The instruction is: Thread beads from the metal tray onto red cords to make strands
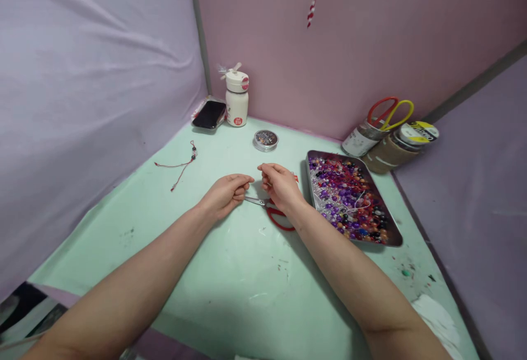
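My left hand (pixel 229 194) is closed in a pinch over the middle of the table, thumb and forefinger together. A short distance to its right, my right hand (pixel 280 185) pinches too, its fingertips facing the left ones. Whatever the fingertips hold is too fine to make out. Red-handled scissors (pixel 281 219) lie beneath both hands, blades toward the left hand and handles partly covered by the right. Just past the hands sits a small round clear case (pixel 265 140) with tiny dark and silvery pieces. A metal tray (pixel 309 180) of mixed beads stands right of my right hand.
On the pale green table (pixel 230 272) a red cord bracelet with dark beads (pixel 194 154) lies left. Behind are a phone (pixel 209 114) and a white bottle (pixel 237 102). Jars (pixel 362 139) with red and yellow handles stand back right; white cloth (pixel 437 321) lies front right.
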Demonstrator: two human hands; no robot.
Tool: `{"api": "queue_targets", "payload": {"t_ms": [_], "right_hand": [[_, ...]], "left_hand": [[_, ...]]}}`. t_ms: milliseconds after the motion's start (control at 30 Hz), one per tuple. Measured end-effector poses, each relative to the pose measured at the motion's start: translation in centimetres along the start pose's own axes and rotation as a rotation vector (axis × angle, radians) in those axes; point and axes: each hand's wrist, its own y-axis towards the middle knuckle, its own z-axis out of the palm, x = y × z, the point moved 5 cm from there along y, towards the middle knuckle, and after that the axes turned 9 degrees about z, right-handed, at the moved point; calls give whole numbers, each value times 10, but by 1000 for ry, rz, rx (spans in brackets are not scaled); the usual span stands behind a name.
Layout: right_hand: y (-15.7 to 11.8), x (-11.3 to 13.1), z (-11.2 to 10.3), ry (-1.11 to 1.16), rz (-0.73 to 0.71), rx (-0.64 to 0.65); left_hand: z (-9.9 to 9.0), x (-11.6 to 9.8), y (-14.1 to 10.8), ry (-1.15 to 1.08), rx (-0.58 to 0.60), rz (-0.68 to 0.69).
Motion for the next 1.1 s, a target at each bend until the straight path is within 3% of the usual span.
{"api": "queue_targets", "payload": {"t_ms": [233, 367, 433, 567, 667, 767, 933, 1100], "right_hand": [[2, 2, -3, 5, -62, -35], [-4, 10, -1, -192, -18, -6], [-14, 24, -4, -439, -74, -17], [-43, 55, -8, -1149, -348, -54], [-54, 50, -11, -1657, -255, 31], [-53, 31, -15, -1957, -80, 139], [-42, 15, -14, -2053, -3, 215], [-44, 24, -18, -1981, -59, 221]], "left_hand": [[2, -1, -2, 15, 16, -17], [1, -4, -2, 29, -2, -4], [-1, -7, -2, 30, -11, 1], [-5, -14, 0, 14, -26, -3], [-10, -16, 3, -18, -36, -8], [-14, -17, 6, -74, -54, -19], [-18, -20, 7, -168, -85, -59], [-18, -25, 5, -213, -71, -43]]}}
